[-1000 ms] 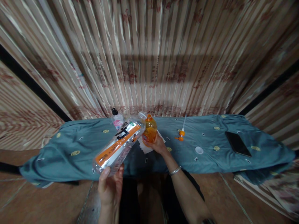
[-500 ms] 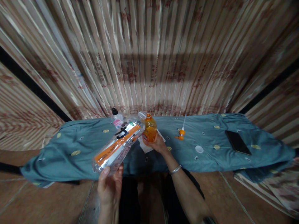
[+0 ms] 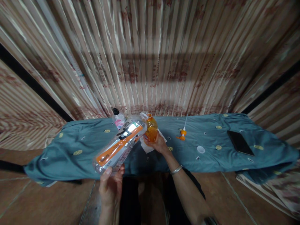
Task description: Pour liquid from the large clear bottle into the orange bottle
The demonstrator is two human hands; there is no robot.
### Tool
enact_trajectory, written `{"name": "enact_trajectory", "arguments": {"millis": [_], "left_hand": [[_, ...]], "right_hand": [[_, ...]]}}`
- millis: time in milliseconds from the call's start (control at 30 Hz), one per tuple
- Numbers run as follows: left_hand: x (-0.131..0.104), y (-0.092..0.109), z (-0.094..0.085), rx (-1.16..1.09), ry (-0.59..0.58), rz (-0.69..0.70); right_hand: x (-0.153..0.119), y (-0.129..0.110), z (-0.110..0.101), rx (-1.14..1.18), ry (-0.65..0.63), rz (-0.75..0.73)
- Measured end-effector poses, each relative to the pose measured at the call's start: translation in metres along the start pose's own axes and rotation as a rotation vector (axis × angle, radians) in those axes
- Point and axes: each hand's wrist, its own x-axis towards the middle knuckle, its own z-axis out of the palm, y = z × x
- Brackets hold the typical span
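Note:
My left hand [image 3: 112, 181] is wrapped round the lower end of a large clear plastic bottle [image 3: 120, 143] with an orange and silver label. That bottle is tilted, its mouth up and to the right, close by the open neck of an orange bottle [image 3: 151, 129]. Whether the two necks touch, and whether liquid passes between them, I cannot tell. With fingers closed round its side, my right hand [image 3: 159, 143] grips the orange bottle, which stands nearly upright above a white paper sheet [image 3: 147, 149]. An orange pump head [image 3: 182, 133] with a clear tube lies on the cloth to the right.
A clear bottle with a black top and pink label [image 3: 119, 121] stands behind on the left. A white round disc [image 3: 200, 149] and a black phone [image 3: 240, 142] lie on the right of the blue-green tablecloth [image 3: 217, 159]. A striped curtain [image 3: 150, 62] hangs behind.
Both hands keep their grips and the bottles stay almost in place. The clear bottle's mouth has shifted slightly right and the bottle has rolled a little. The whole view has moved slightly.

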Motion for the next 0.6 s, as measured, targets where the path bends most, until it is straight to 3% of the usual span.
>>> {"name": "enact_trajectory", "arguments": {"millis": [600], "left_hand": [[-0.005, -0.005, -0.009, 0.071, 0.062, 0.012]], "right_hand": [[0.007, 0.019, -0.001, -0.021, -0.01, -0.071]]}}
